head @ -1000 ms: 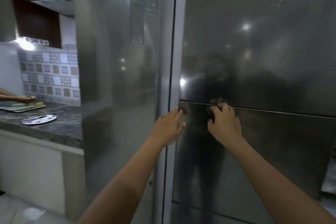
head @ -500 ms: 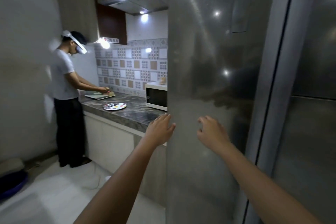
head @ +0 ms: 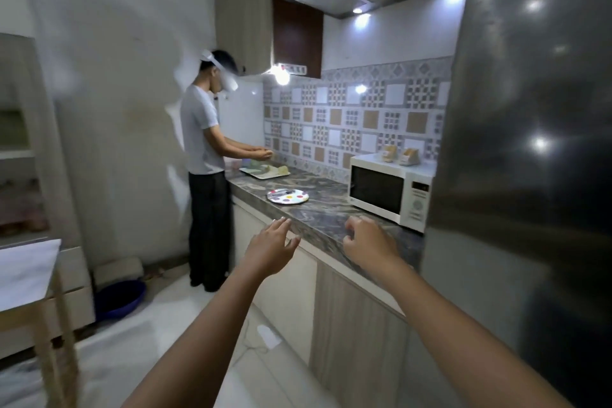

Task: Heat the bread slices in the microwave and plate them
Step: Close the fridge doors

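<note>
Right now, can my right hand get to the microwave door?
Probably yes. The right hand is empty and hovers over the counter edge in front of the microwave, with only bare counter between them. The fridge beside it leaves the door face clear.

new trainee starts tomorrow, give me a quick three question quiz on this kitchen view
1. True or false: the microwave door is open.
2. What lies on the counter between the microwave and the other person? A. a spotted plate B. a kettle C. a frying pan
3. Fill in: the left hand and the right hand hold ____.
Key: 1 false; 2 A; 3 nothing.
</note>
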The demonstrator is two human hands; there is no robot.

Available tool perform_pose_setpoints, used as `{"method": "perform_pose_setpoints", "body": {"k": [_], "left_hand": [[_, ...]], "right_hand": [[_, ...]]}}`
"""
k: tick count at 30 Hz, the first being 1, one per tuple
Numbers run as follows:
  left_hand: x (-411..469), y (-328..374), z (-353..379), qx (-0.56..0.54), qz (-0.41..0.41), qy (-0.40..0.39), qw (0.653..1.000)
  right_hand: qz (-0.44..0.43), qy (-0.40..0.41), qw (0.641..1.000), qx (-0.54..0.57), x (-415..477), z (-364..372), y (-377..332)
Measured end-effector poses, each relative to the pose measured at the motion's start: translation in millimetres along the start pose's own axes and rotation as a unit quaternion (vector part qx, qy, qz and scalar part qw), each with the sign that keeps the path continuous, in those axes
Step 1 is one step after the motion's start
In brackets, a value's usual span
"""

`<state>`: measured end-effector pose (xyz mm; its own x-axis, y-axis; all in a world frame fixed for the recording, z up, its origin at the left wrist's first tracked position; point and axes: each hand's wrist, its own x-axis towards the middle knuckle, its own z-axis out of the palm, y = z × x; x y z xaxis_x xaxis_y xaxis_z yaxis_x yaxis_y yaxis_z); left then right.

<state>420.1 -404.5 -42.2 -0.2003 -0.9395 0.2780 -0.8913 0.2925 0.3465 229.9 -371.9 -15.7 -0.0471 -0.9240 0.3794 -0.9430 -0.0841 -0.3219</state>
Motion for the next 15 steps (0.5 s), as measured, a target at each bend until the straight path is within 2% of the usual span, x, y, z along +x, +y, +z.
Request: {"method": "perform_pose_setpoints", "body": {"k": [6, 15], "left_hand": [[102, -55, 11, 0.003, -0.055, 0.018, 0.998], [224, -141, 60, -0.015, -0.111, -0.014, 0.994]], "right_hand": [[0.003, 0.005, 0.999, 0.051, 134, 49, -2], [0.053, -0.082, 0.992, 0.077, 267, 168, 15]]}}
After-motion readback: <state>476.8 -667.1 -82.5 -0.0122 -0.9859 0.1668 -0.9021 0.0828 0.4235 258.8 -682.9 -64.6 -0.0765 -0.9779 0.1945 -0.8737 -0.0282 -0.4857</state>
